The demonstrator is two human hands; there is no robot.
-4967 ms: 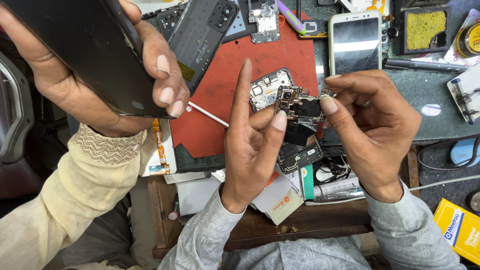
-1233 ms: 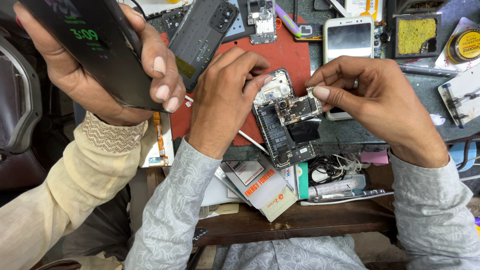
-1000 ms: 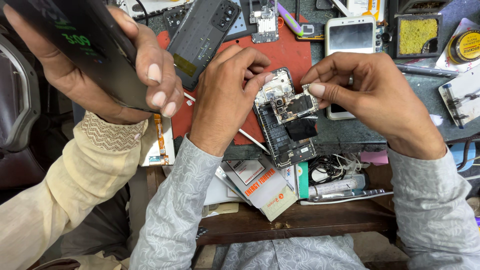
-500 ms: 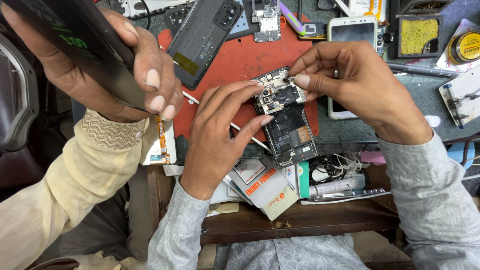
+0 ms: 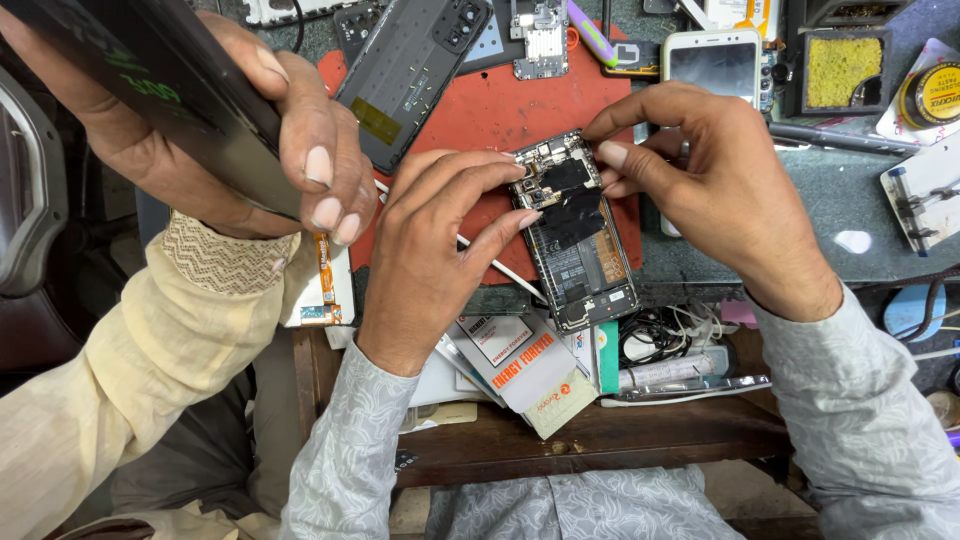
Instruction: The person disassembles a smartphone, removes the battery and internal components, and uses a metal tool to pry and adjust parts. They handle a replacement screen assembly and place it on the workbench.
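An opened phone [image 5: 575,240] with its back off lies tilted on the red work mat [image 5: 500,110], circuit board and black battery showing. My left hand [image 5: 435,250] rests on the phone's left side, fingertips touching the board near the camera. My right hand [image 5: 700,180] pinches the phone's upper right edge with thumb and fingers. Both hands hold the phone steady on the mat.
Another person's hand [image 5: 250,150], in a cream sleeve, holds a dark phone at upper left. A black back cover [image 5: 410,70] lies on the mat. A white phone [image 5: 715,65], a sponge tray [image 5: 840,70], a flux tin [image 5: 930,95] and loose papers [image 5: 520,370] surround the work spot.
My hands have turned the opened phone from held above the desk to lying on the mat, and my left fingers shifted onto its board. The other person's dark phone tilted slightly.
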